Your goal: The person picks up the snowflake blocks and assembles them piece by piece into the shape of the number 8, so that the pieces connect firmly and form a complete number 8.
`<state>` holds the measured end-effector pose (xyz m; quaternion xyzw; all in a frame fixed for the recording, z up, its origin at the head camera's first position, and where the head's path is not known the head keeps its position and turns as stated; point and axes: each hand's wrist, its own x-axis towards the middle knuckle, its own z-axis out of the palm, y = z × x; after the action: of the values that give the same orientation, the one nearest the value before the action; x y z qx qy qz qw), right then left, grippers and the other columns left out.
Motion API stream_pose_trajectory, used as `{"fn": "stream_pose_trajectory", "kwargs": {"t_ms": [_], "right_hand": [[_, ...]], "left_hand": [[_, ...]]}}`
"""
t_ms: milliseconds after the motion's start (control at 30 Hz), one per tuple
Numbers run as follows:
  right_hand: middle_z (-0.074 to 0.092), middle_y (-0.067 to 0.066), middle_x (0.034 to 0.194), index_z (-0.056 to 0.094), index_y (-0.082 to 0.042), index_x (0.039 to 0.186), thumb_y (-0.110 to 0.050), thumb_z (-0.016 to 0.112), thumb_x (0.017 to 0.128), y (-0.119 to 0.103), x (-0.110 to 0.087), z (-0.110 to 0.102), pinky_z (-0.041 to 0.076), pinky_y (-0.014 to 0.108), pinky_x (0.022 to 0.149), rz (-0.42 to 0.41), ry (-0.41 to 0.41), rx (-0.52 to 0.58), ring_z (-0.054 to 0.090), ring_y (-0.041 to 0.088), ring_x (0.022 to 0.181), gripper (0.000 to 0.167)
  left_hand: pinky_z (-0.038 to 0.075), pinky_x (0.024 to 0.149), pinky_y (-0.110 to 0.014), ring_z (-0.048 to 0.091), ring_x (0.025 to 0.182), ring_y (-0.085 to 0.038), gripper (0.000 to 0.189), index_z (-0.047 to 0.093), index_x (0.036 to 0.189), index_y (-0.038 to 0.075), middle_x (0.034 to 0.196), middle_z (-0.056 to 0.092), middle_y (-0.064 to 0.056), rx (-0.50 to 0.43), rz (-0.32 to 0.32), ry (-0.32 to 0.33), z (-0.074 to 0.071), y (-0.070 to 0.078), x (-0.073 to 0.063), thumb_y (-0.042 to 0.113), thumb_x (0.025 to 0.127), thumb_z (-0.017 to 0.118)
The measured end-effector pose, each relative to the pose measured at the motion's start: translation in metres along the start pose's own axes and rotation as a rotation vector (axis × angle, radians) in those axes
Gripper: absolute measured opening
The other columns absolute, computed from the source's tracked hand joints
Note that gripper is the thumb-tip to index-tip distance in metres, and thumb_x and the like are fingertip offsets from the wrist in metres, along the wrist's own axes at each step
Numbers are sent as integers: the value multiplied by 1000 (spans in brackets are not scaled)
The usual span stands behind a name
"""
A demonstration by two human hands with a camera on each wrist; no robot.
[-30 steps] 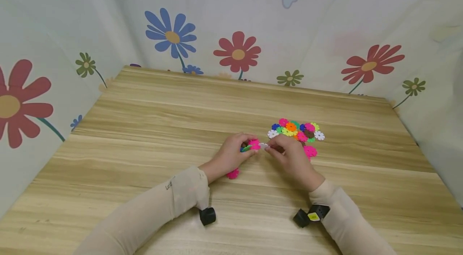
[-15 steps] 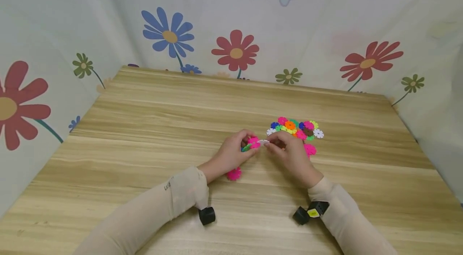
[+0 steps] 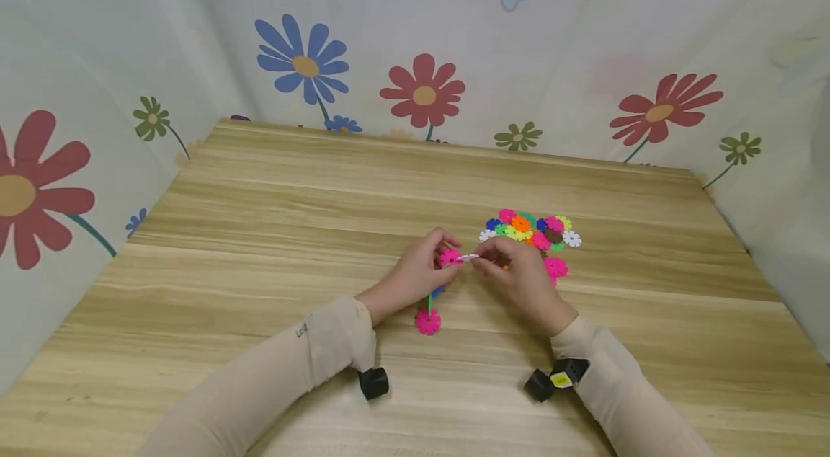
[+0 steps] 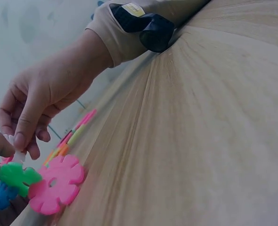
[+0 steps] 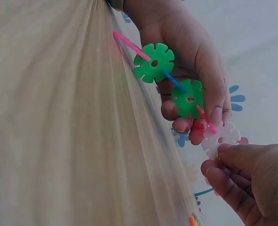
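Observation:
A chain of notched plastic flower discs joined edge to edge hangs between my hands. My left hand pinches the chain at a pink disc near its upper end. With thumb and fingertips, my right hand pinches a white disc, whose rim meets that pink one. Below the left hand trail a green disc, a blue disc seen edge-on, another green disc and an end pink disc. Left fingers partly hide the chain in the head view.
A loose pile of coloured flower discs lies on the wooden table just beyond the right hand. More pink discs sit beside that hand. A flower-printed cloth hangs behind the table.
The chain has turned in the left hand, so its lower green, blue and pink discs show more below the palm. The white disc has tilted nearly edge-on. Both hands stay in about the same place.

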<state>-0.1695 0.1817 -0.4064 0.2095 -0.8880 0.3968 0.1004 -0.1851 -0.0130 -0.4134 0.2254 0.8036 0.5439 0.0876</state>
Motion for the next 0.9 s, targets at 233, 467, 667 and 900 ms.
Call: {"fn": "stream_pose_trajectory", "kwargs": {"t_ms": [233, 467, 667, 900], "right_hand": [[73, 4, 85, 69, -7, 93, -7, 71, 85, 2, 0, 1, 54, 23, 68, -38, -20, 1, 63, 9, 74, 8], [72, 7, 94, 69, -4, 99, -7, 69, 87, 3, 3, -14, 54, 27, 72, 31, -71, -90, 66, 19, 85, 12], [71, 11, 89, 69, -1, 95, -6, 72, 84, 11, 8, -34, 56, 31, 66, 40, -66, -184, 66, 23, 79, 12], [69, 9, 86, 69, -3, 92, -14, 73, 85, 19, 11, -51, 54, 33, 71, 136, -137, -248, 62, 21, 77, 14]], "left_hand": [[47, 62, -23, 56, 64, -9, 30, 60, 116, 6, 77, 63, -6, 57, -34, -10, 1, -3, 2, 26, 94, 63], [48, 55, -24, 54, 59, -11, 20, 60, 105, 7, 74, 62, -10, -3, -50, 18, 3, -3, 1, 25, 97, 57], [52, 58, -25, 57, 61, -13, 22, 59, 105, 5, 83, 67, -16, -61, -54, 55, 3, -1, 0, 26, 98, 56], [50, 57, -25, 56, 60, -15, 19, 59, 102, 8, 77, 64, -15, -41, -61, 72, 2, -1, -2, 27, 98, 56]]}}
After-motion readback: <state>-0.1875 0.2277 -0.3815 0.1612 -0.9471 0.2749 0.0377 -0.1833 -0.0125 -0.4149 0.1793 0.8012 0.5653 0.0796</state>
